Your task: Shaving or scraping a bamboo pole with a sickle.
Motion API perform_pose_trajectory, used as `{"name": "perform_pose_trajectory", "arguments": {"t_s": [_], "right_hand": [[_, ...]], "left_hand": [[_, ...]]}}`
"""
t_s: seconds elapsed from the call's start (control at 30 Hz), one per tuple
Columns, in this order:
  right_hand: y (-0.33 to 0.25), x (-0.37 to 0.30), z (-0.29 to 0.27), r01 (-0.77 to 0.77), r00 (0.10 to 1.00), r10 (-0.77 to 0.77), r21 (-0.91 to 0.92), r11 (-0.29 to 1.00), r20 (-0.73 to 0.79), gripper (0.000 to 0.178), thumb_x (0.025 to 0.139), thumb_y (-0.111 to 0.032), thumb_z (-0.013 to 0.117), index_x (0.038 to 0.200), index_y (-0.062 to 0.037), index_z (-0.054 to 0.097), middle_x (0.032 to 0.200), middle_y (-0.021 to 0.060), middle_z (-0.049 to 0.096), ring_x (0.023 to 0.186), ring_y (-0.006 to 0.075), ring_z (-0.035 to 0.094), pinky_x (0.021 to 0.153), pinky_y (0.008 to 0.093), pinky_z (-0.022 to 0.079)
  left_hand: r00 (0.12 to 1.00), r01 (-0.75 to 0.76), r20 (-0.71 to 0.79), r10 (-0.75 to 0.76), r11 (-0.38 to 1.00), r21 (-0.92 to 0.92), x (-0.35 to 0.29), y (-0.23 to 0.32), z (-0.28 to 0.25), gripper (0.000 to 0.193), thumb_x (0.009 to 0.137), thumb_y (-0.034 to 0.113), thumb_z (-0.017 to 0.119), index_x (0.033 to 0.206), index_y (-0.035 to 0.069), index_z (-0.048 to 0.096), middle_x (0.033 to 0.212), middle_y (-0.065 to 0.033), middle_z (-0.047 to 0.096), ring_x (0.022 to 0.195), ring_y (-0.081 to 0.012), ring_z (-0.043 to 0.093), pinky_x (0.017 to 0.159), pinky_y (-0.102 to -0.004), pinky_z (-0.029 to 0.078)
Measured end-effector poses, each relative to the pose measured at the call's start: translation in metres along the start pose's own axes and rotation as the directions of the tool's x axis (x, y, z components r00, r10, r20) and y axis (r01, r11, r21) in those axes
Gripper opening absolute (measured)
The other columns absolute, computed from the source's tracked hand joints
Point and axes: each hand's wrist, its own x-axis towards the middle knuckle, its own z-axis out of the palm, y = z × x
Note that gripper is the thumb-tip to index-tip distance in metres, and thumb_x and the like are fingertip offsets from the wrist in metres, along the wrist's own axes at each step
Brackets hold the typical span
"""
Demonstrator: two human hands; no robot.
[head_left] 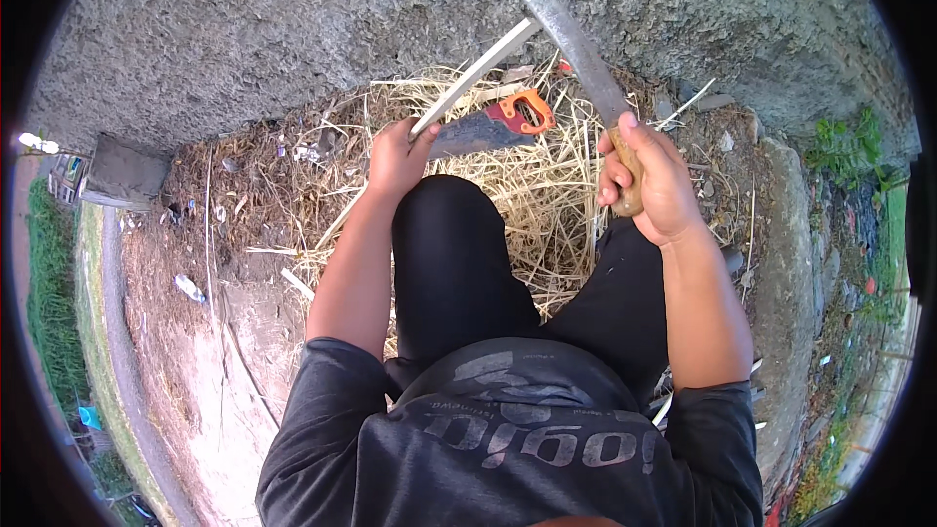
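Note:
My left hand (398,158) is closed round the lower end of a pale split strip of wood or bamboo (475,75), which slants up and to the right. In my right hand (649,171) is the wooden handle of a machete (571,34) with a long, curved, grey blade. The blade points up and to the left, and the strip's far end meets its edge or lies just behind it; I cannot tell which. Beyond my left knee lies a handsaw (488,130) with an orange and red handle, its blade partly hidden by my left hand and knee.
Pale shavings and thin strips (537,205) cover the ground between and beyond my knees. A rough grey wall (264,29) rises ahead. At the left are a concrete block (130,171) and a crumpled piece of litter (189,287). A stone edge (786,234) runs along the right.

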Motion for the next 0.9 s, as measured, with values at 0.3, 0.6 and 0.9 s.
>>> {"name": "perform_pose_trajectory", "arguments": {"t_s": [0.3,0.6,0.9], "right_hand": [[-0.020,-0.003,0.001,0.029,1.000,-0.030,0.086,0.996,0.008,0.046,0.099,-0.048,0.055,0.095,-0.0017,0.056,0.062,-0.0008,0.043,0.052,0.0129,0.050,0.054,0.0303,0.047],[-0.015,-0.009,-0.005,0.055,0.997,-0.053,0.054,0.997,-0.049,0.046,0.100,-0.047,0.052,0.094,-0.0021,0.056,0.062,-0.0014,0.043,0.051,0.0127,0.050,0.054,0.0310,0.046],[-0.005,-0.009,0.001,-0.022,1.000,0.023,0.095,0.995,-0.006,0.044,0.100,-0.046,0.052,0.092,-0.0025,0.054,0.060,-0.0020,0.042,0.049,0.0121,0.049,0.052,0.0306,0.045]], "left_hand": [[0.998,-0.055,-0.021,0.053,0.993,-0.108,0.015,0.032,0.001,0.047,0.094,0.044,0.066,0.098,-0.002,0.066,0.071,-0.0104,0.064,0.065,-0.0151,0.058,0.060,-0.0353,0.047],[0.998,0.022,0.056,-0.013,0.987,-0.159,0.007,0.040,0.005,0.051,0.093,0.046,0.066,0.101,-0.004,0.066,0.073,-0.0102,0.064,0.068,-0.0143,0.058,0.061,-0.0341,0.047],[0.998,0.037,0.056,-0.023,0.961,-0.276,0.000,0.016,0.004,0.052,0.091,0.048,0.068,0.092,-0.004,0.067,0.065,-0.0091,0.063,0.059,-0.0183,0.060,0.057,-0.0358,0.047]]}}
